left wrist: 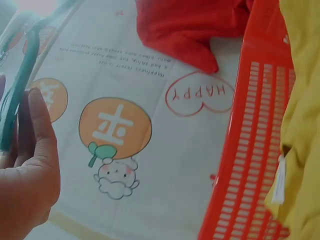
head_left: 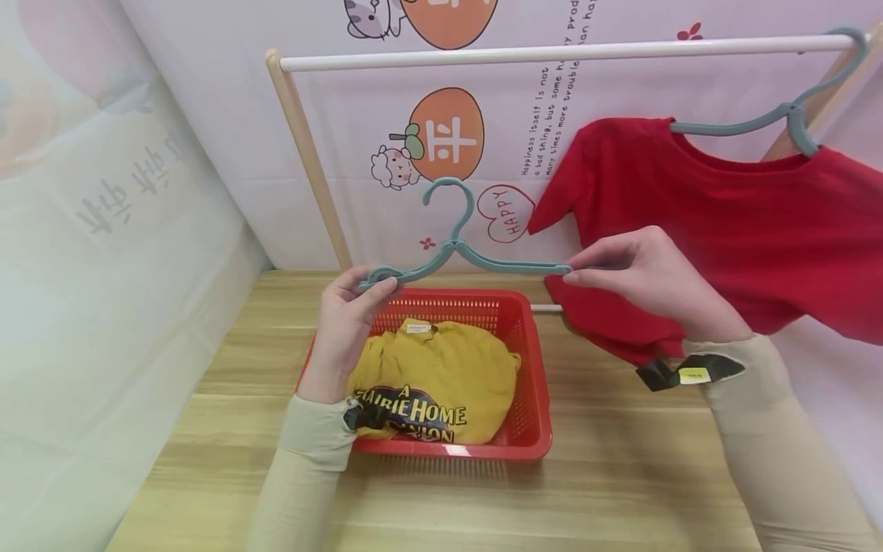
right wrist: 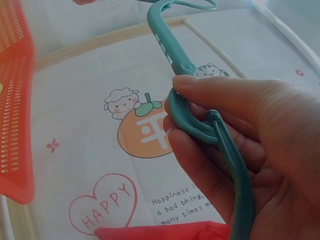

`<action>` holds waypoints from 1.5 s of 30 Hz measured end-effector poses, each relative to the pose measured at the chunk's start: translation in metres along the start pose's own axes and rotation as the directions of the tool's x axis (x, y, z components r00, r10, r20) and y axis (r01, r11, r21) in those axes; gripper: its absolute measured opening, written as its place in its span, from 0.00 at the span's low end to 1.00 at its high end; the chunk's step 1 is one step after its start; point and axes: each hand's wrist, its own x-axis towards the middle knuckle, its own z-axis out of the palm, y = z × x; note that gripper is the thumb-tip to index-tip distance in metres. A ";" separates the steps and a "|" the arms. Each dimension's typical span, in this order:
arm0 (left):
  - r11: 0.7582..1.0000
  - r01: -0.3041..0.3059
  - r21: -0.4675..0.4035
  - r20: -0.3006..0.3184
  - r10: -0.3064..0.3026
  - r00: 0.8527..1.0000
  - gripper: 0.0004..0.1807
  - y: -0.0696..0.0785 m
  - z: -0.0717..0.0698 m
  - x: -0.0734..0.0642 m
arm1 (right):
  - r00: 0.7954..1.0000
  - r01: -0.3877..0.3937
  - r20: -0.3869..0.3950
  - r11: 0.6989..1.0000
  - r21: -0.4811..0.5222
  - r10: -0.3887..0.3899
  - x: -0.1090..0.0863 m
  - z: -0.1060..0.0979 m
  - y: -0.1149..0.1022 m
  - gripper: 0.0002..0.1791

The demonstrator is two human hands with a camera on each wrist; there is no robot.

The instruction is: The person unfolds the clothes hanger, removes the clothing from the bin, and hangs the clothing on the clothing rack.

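Observation:
A teal folding clothes hanger is held up between both hands, its hook on top. My left hand pinches the left arm of the hanger, beside a small round loop. The right hand grips the hanger's other arm between thumb and fingers. In the right wrist view, the fingers lie around a curved loop on the hanger. The left wrist view catches part of the left hand against the hanger. Below, a yellow printed T-shirt lies bunched in a red basket.
A rack with a white rail and wooden posts stands behind. On its right end, a red T-shirt hangs from another teal hanger. The basket stands on a wood-grain table, before a printed cloth backdrop.

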 end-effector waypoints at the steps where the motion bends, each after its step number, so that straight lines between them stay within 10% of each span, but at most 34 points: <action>1: 0.999 0.011 0.034 0.008 -0.011 1.000 0.15 0.002 -0.002 0.001 | 1.000 -0.002 -0.004 1.000 -0.003 0.002 -0.001 -0.001 0.000 0.17; 9: 0.916 0.081 0.392 0.035 -0.103 0.994 0.13 0.018 -0.009 0.012 | 1.000 -0.015 -0.007 1.000 -0.004 0.015 -0.004 -0.007 0.002 0.16; 15: 0.883 0.091 0.461 0.051 -0.128 0.990 0.08 0.020 -0.006 0.018 | 1.000 -0.023 -0.002 1.000 0.009 0.023 -0.005 -0.005 0.002 0.16; 22: 0.891 0.029 0.454 0.071 -0.069 0.995 0.08 0.018 -0.002 0.019 | 1.000 -0.008 -0.026 1.000 0.004 0.009 -0.007 -0.003 0.006 0.15; 37: 0.940 -0.066 0.335 -0.099 0.105 0.989 0.08 0.022 -0.009 0.021 | 0.994 0.007 -0.109 1.000 0.012 -0.006 -0.013 -0.003 0.017 0.15; 45: 0.951 -0.050 0.304 -0.132 0.094 0.987 0.06 0.026 -0.019 0.020 | 0.990 0.046 -0.138 0.998 0.048 -0.039 -0.015 -0.008 0.022 0.14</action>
